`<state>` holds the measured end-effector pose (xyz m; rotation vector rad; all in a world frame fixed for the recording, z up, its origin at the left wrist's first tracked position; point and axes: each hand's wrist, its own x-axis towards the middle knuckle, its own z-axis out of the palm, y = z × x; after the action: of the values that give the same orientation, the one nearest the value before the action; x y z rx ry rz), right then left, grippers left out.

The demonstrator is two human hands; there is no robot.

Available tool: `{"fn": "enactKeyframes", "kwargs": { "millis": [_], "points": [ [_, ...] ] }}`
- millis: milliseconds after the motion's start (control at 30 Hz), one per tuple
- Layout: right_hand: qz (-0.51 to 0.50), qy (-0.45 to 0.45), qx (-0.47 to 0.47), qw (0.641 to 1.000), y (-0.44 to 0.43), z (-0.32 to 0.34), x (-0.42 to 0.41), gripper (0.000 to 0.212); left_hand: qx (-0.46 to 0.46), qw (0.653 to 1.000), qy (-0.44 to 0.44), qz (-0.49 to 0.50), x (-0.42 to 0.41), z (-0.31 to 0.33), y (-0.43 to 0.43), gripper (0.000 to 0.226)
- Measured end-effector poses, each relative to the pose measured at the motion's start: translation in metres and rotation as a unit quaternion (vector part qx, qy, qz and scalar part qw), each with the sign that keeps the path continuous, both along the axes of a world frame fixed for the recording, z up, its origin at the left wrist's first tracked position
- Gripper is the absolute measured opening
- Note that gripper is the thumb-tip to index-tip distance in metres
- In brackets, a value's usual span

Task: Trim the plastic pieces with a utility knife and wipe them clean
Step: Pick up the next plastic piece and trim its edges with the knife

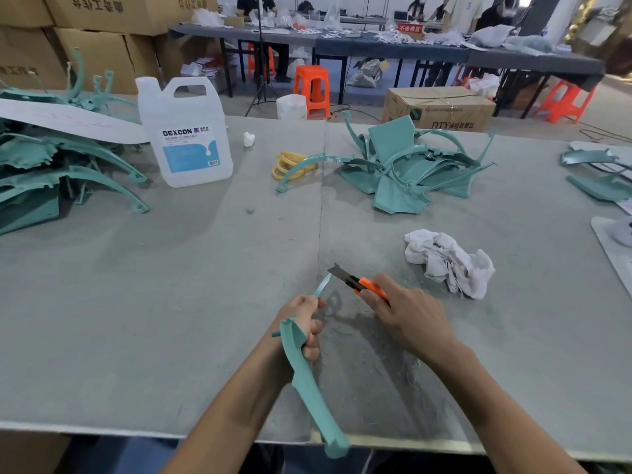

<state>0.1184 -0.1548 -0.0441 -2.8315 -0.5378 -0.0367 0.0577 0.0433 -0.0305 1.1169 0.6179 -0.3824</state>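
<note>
Fingers (313,328) of the left hand (304,323) curled tight round the teal plastic piece (307,381), gripping near its upper end. Long axis of the piece running from the near edge of the counter (171,285) up through that fist, then out past the fingers as a thin curved strip (323,285) bending up and to the right. Just right of the strip's tip, touching or barely short of it, hard to tell which, the bared blade (338,272) of the orange utility knife (367,285), pointing up-left. Further right, fingers (371,295) of the right hand (410,316) wrapped round the knife handle. Judged as mid-trim: strip lying left of and slightly beyond the right fingers, left grip as anchor just below the cut. Risk judged in that closeness, with any blade travel down the strip heading toward the left fingers. Right again and beyond the knife hand, near but apart, a crumpled white cloth (448,261) on the counter, untouched, wiping not yet begun; right hand the nearer to it.
</note>
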Motion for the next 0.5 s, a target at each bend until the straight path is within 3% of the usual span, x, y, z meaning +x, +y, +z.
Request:
{"fn": "enactKeyframes", "kwargs": {
  "millis": [167,367,500],
  "points": [
    [-0.060,0.002,0.007,0.998,-0.002,-0.001,0.010,0.043,0.066,0.998,-0.022,-0.006,-0.005,0.000,-0.004,0.025],
    [-0.060,-0.005,0.064,0.996,0.008,0.002,0.010,0.044,0.034,0.999,-0.009,0.012,-0.004,0.003,-0.003,0.024],
    [-0.020,-0.004,0.049,0.999,0.006,-0.003,0.003,0.041,-0.004,1.000,-0.004,0.012,-0.004,0.001,0.000,0.024]
  ]
}}
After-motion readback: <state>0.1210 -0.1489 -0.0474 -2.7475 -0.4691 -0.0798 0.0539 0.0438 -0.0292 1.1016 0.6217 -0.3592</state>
